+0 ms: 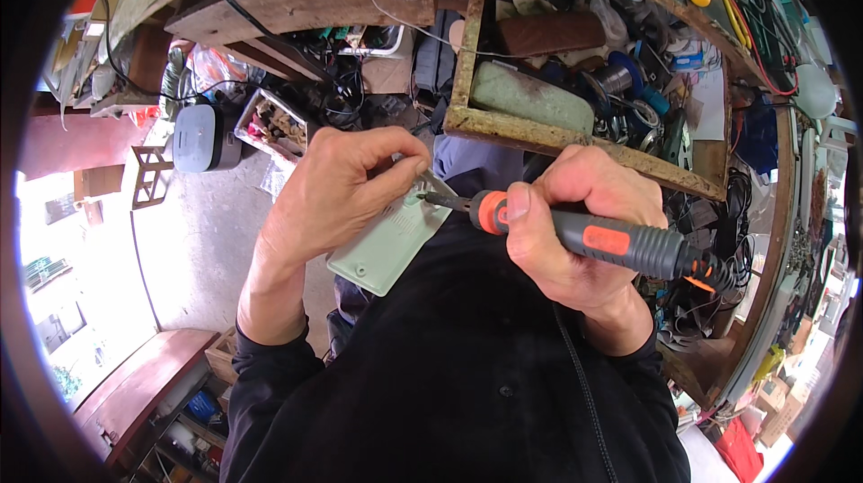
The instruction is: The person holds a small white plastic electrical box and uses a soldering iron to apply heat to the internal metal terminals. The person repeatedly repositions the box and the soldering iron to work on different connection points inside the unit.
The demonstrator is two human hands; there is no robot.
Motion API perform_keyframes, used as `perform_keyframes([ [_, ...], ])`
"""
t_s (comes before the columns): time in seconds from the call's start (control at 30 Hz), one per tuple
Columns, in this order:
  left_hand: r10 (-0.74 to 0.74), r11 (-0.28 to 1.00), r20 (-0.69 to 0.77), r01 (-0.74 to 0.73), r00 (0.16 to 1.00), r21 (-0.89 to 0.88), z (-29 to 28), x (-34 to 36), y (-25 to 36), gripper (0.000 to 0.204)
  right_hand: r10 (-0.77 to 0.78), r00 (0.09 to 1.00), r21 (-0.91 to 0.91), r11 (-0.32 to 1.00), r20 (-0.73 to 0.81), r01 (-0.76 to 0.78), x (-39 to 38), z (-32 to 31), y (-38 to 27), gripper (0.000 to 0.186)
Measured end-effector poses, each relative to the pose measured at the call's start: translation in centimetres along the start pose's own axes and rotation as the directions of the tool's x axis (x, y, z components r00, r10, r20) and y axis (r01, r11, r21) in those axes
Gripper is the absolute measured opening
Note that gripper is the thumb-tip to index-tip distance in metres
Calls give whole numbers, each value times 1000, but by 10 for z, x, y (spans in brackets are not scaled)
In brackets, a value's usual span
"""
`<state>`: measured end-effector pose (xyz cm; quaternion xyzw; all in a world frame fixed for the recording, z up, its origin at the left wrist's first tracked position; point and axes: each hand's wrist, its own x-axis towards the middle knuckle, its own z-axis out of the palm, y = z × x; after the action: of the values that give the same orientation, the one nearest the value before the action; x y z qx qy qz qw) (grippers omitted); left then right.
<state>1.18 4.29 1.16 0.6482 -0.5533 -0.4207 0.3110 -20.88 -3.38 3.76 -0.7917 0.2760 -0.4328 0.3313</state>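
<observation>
My left hand (pixel 333 191) grips a pale grey-green plastic housing (pixel 382 249) near its upper end, with thumb and forefinger bent over its edge; the housing slants down to the left over my dark clothing. My right hand (pixel 584 222) is closed around a black-and-orange corded hand tool (pixel 620 240), like a soldering iron. Its dark tip points left into the upper part of the housing, beside my left thumb. Whether the tip touches the plastic I cannot tell exactly.
An open wooden drawer (pixel 661 168) with spools, a green case (pixel 530 97) and clutter lies ahead. A grey box (pixel 202 140) and a carton of parts (pixel 270 124) sit at upper left. A pink cabinet (pixel 148 366) stands lower left; cables hang at right.
</observation>
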Motion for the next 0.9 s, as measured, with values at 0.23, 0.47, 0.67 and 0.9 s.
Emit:
perform_keyframes([
  [0.23,-19,1000,7,19,1000,-2,0,0,0,15,-60,998,30,998,0,60,1,0,5,19],
  [0.47,-25,1000,6,25,1000,-5,0,0,1,16,-40,999,6,999,15,40,0,-1,4,19],
  [0.67,-28,1000,17,28,999,-1,-1,1,2,16,-16,1000,3,1000,-7,16,0,0,2,19],
  [0.9,-23,1000,17,23,1000,-4,0,1,1,16,-11,1000,9,1000,2,11,0,-1,3,20],
])
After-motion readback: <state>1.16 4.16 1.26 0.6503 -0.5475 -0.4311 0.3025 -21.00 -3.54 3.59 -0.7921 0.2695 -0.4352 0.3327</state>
